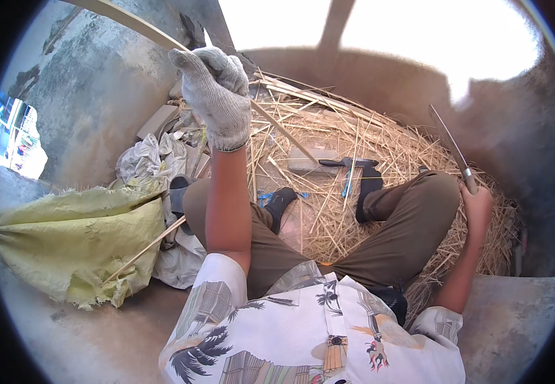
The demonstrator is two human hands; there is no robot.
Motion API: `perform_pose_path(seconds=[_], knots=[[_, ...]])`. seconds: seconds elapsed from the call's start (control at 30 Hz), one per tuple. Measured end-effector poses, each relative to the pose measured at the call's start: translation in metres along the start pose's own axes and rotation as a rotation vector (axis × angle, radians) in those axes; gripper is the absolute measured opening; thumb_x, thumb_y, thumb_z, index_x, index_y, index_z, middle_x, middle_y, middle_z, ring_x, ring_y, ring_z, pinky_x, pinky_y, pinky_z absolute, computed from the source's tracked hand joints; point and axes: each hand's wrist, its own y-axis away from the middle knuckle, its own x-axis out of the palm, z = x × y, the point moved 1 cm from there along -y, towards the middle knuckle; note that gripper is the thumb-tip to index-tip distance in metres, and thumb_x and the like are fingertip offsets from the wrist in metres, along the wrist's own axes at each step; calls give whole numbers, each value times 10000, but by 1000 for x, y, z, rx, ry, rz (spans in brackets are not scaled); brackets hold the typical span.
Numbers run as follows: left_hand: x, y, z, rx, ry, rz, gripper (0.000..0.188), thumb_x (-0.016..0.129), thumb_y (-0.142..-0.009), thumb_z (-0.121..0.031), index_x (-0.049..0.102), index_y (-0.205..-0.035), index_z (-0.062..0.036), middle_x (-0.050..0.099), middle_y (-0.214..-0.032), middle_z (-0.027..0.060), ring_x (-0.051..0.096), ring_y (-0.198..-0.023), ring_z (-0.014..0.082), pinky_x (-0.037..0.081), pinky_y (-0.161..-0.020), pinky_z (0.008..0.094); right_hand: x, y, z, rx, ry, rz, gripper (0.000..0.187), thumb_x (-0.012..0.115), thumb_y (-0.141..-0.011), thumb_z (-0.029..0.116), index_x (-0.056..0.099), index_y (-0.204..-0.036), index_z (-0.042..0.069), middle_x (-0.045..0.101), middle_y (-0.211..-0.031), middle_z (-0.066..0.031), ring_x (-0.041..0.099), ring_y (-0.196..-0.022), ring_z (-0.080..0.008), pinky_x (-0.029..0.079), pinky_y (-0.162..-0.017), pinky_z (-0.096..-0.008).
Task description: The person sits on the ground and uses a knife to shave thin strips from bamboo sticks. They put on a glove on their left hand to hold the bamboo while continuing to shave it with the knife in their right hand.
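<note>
My left hand (216, 96), in a grey-white knitted glove, is raised at the upper left. Its fingers are closed around a long, pale bamboo strip (140, 24). One end of the strip runs past the top edge, and the other slants down toward a grey block (303, 160) on the floor. At the right, beside my knee, my bare right hand (479, 208) grips a long-bladed knife (451, 142) by its handle, with the blade pointing up. A black-handled tool (349, 162) lies across the block near my feet.
Thin shavings and split strips (399, 153) cover the floor between and beyond my legs. A yellow-green woven sack (79, 240) lies at the left, with whitish crumpled sacks (156, 160) behind it. Concrete walls (114, 70) stand close at left and right.
</note>
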Motion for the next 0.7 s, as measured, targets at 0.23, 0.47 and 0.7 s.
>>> perform_pose_path(seconds=[0.23,0.47,0.7], knots=[[2,6,6,67,-23,59,624,401,-985,-650,286,-602,-171,217,-503,-52,177,-432,86,124,-360,258,46,77,159,-168,-1044,1129,147,657,-838,123,578,-759,27,536,-585,6,471,-432,-68,403,-420,-234],[-18,14,-11,30,-34,68,614,398,-992,-639,259,-604,-184,204,-484,-65,155,-435,84,130,-365,258,119,161,204,-254,-1094,1033,184,662,-887,165,596,-796,19,543,-547,-10,501,-418,-92,394,-406,-288],[-30,14,-10,-146,194,223,657,394,-918,-750,247,-605,-191,185,-482,-69,126,-449,90,109,-403,284,162,186,195,-376,-954,833,207,641,-892,171,640,-828,-26,616,-628,-111,590,-589,-189,463,-583,-351]])
